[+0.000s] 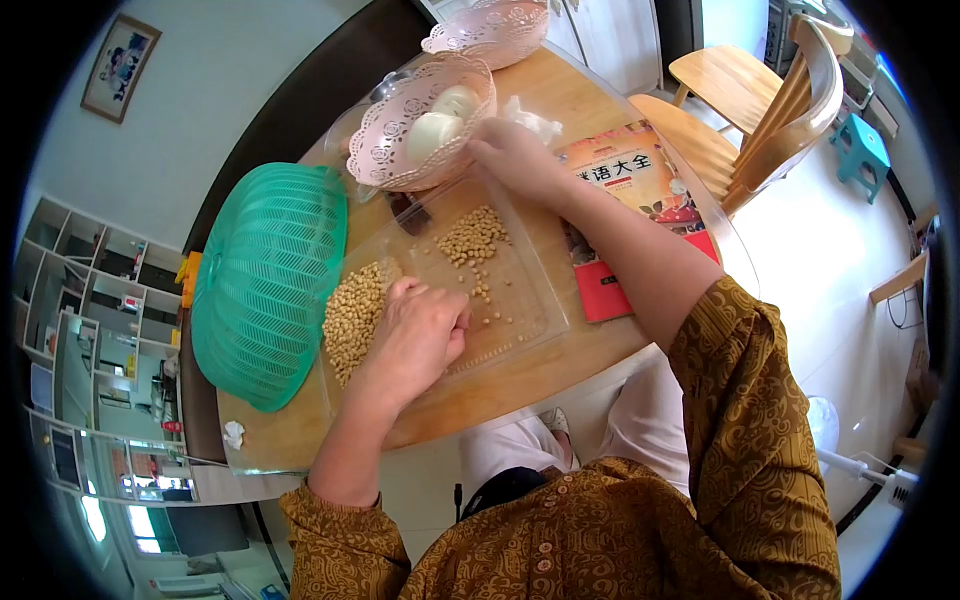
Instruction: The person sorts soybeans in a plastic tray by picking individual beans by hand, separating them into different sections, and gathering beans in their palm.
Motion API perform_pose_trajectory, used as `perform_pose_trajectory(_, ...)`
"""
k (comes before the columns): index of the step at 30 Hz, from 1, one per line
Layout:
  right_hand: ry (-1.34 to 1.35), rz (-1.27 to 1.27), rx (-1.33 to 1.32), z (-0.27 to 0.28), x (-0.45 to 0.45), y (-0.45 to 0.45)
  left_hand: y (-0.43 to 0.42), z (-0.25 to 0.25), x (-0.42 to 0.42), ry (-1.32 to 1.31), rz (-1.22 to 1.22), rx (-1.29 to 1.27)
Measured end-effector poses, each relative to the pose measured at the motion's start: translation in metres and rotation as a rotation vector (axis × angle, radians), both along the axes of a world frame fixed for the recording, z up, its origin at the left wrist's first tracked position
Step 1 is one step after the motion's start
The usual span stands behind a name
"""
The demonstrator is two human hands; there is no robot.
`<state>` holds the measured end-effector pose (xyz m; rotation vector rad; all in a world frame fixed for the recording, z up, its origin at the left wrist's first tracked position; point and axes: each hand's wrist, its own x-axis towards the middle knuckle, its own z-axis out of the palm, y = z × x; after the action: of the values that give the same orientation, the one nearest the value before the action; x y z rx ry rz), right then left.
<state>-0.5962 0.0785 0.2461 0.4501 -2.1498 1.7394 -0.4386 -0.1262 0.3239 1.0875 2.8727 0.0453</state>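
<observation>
Soybeans lie in a clear plastic tray (pixel 535 290): a large heap (pixel 350 320) on the left, a smaller pile (pixel 473 236) toward the back, and loose ones between. My left hand (pixel 415 325) is over the right edge of the large heap, its fingers curled and closed; whatever is in them is hidden. At the near right rim of a pink openwork plastic basket (pixel 375 150), my right hand (pixel 515 162) has its fingers closed on the edge. White rounded things (pixel 433 135) rest inside that basket.
A green mesh food cover (pixel 270 285) stands at the table's left. Right of the tray lies a red and orange book (pixel 625 180). Behind are another pink basket (pixel 490 30) and a crumpled white tissue (pixel 533 121). A wooden chair (pixel 790 100) stands beyond the right edge.
</observation>
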Motion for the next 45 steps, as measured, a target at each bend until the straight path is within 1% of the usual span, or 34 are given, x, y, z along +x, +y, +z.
perform_pose_trajectory(6, -0.009, 0.005, -0.016, 0.001, 0.001, 0.0, 0.006, -0.006, -0.003, 0.027, -0.014, 0.13)
perform_pose_trajectory(10, 0.005, -0.001, -0.01, 0.0, 0.0, 0.0, 0.008, -0.005, -0.004, 0.014, -0.015, 0.158)
perform_pose_trajectory(12, -0.002, -0.006, -0.013, 0.001, 0.0, -0.001, 0.009, -0.006, -0.005, -0.062, -0.022, 0.201)
perform_pose_trajectory(28, -0.007, 0.013, -0.011, 0.001, 0.001, 0.0, 0.012, -0.005, -0.008, -0.105, -0.046, 0.192)
perform_pose_trajectory(30, -0.021, 0.007, -0.018, 0.002, 0.003, 0.001, 0.013, -0.005, -0.008, -0.145, -0.005, 0.21)
perform_pose_trajectory(34, -0.047, 0.0, -0.003, 0.003, 0.002, 0.0, 0.011, -0.001, -0.004, -0.184, 0.003, 0.206)
perform_pose_trajectory(36, -0.033, 0.012, -0.016, 0.002, 0.002, 0.001, 0.0, 0.003, -0.001, 0.035, 0.064, 0.252)
perform_pose_trajectory(37, -0.033, 0.01, -0.017, 0.002, 0.002, 0.001, -0.007, 0.008, 0.0, 0.035, 0.062, 0.251)
perform_pose_trajectory(39, -0.049, 0.029, -0.024, 0.002, 0.002, 0.001, -0.027, 0.023, 0.004, 0.252, 0.267, 0.314)
perform_pose_trajectory(40, -0.049, 0.028, -0.024, 0.002, 0.002, 0.001, -0.04, 0.028, 0.005, 0.251, 0.267, 0.314)
perform_pose_trajectory(42, -0.032, 0.013, -0.019, 0.001, 0.001, 0.0, -0.059, 0.035, 0.008, 0.452, 0.362, 0.01)
perform_pose_trajectory(43, -0.031, 0.016, -0.02, 0.001, 0.001, -0.001, -0.06, 0.035, 0.01, 0.453, 0.365, 0.008)
perform_pose_trajectory(45, -0.055, 0.026, -0.039, 0.0, 0.001, 0.0, -0.057, 0.034, 0.014, 0.63, 0.251, 0.013)
